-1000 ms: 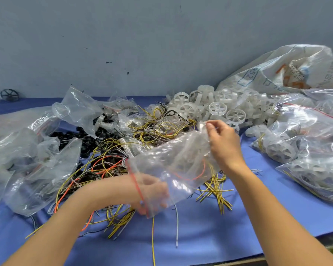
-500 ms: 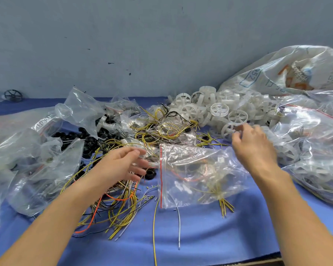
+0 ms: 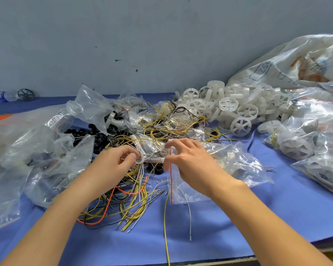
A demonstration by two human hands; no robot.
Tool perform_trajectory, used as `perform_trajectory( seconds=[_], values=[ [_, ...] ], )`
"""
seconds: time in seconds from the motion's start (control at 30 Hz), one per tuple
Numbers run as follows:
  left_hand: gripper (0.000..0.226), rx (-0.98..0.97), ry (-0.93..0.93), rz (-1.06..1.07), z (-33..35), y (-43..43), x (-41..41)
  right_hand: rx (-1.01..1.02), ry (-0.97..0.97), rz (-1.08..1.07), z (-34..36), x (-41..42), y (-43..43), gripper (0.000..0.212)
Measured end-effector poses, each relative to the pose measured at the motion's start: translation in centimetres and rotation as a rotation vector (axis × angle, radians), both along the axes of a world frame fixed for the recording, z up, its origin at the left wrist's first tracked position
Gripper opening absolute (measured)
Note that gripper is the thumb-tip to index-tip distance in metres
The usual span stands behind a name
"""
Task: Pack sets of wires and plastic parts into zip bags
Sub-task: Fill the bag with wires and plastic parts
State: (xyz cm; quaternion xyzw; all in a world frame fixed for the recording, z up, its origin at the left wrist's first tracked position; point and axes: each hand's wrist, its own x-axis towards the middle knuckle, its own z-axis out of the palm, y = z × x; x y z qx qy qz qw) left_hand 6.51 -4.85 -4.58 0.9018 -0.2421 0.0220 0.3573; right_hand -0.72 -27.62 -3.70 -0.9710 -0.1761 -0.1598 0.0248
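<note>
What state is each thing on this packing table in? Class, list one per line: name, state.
left hand, pinching a looped grey wire
right hand, fingers spread over the zip bag mouth
zip bag, lying on the cloth, some parts inside
white wheels, heaped loose, unpacked
loose wires, tangled on the cloth

Wires (image 3: 127, 206) left of zip bag (image 3: 238, 169), possibly under it; wheels (image 3: 228, 104) behind
</note>
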Motion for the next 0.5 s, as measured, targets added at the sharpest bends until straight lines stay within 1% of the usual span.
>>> perform_trajectory(
  seconds=[0.13,0.23,0.4,0.5],
  values=[
    [0.016,0.116,-0.013,-0.053,-0.5,-0.1,-0.7,-0.01,0.121,-0.066,0.0,0.0,-1.3,0.035],
    [0.016,0.144,-0.056,-0.077,-1.2,-1.2,-1.0,-0.006,0.124,-0.118,0.4,-0.2,-2.5,0.027],
    [0.02,0.207,-0.197,-0.127,-2.3,-3.7,-1.3,0.04,0.106,-0.153,0.9,-0.3,-4.1,0.036],
    [0.024,0.324,-0.354,-0.143,-3.0,-4.8,-1.2,0.061,0.086,-0.164,1.0,-0.5,-5.0,0.037]
  ],
)
